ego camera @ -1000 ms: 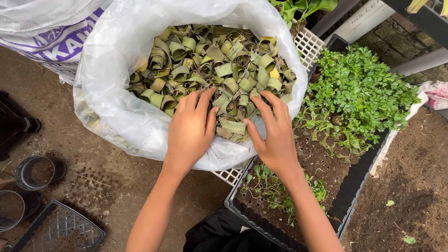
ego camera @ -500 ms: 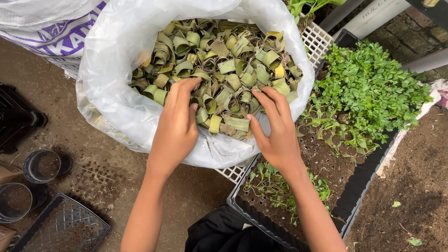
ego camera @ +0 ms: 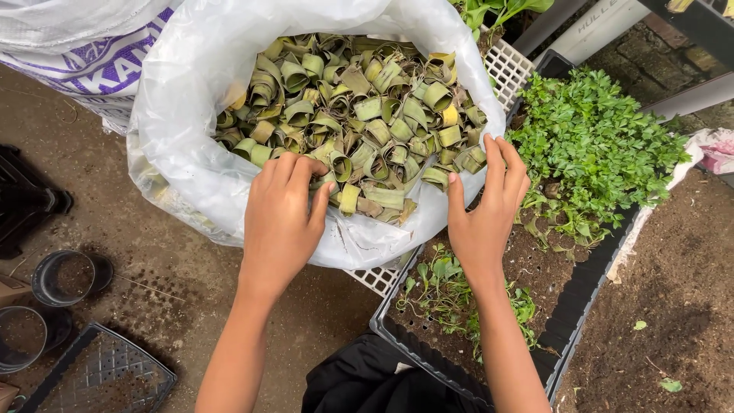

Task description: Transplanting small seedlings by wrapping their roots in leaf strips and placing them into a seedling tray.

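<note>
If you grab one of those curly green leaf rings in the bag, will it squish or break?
Probably squishes: each leaf ring looks like a thin folded strip, hollow inside. Likely very light too. The yellowish, drier-looking ones may crack instead.

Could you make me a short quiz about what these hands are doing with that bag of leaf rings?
1. True or false: the left hand reaches among the curled green leaf rings inside the white plastic bag.
2. Where does the right hand rest?
A. on the bag's outer side
B. in the black seedling tray
C. on a round black pot
3. Fill in: the leafy green seedlings grow in the ______ tray.

Key
1. True
2. A
3. black
</note>
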